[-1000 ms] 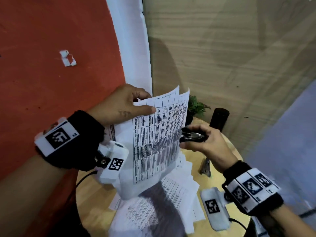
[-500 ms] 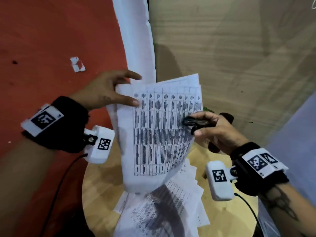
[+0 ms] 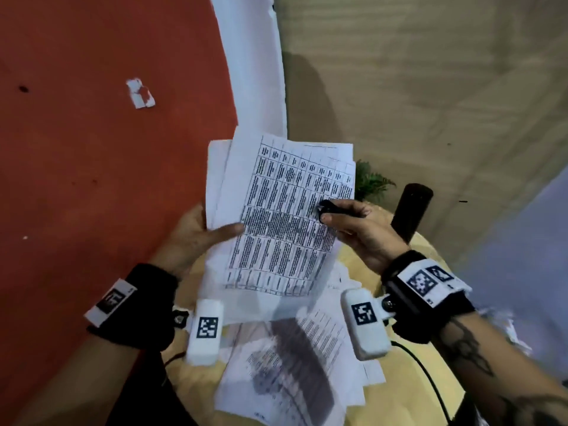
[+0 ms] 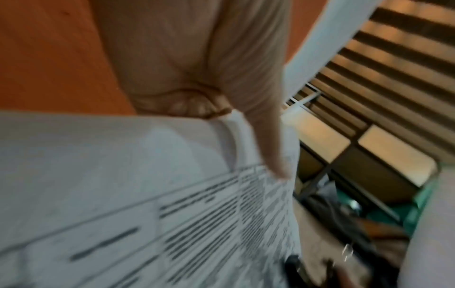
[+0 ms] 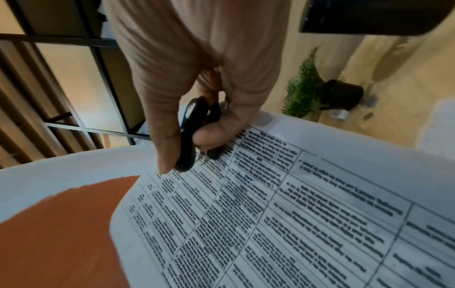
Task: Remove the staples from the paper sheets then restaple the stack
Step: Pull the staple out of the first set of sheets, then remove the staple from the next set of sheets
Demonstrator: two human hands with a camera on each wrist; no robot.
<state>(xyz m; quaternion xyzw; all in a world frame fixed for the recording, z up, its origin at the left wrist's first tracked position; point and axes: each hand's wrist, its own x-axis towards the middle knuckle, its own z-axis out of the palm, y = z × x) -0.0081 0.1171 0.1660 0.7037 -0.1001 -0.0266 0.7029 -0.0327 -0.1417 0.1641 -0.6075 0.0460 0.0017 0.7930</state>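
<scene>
Two hands share the sheets (image 3: 276, 216): your left hand (image 3: 196, 238) pinches their left edge, held upright above the table (image 3: 427, 379); your right hand (image 3: 359, 229), nearer the right edge, grips the staple remover (image 5: 191, 132) against the page.

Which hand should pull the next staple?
Right. The right hand already grips the black staple remover at the sheets' edge, while the left hand is occupied holding those sheets up.

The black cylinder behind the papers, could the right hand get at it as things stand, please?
Probably not yet: the right hand grips the staple remover against the sheets. The cylinder stands close behind it, unblocked.
</scene>
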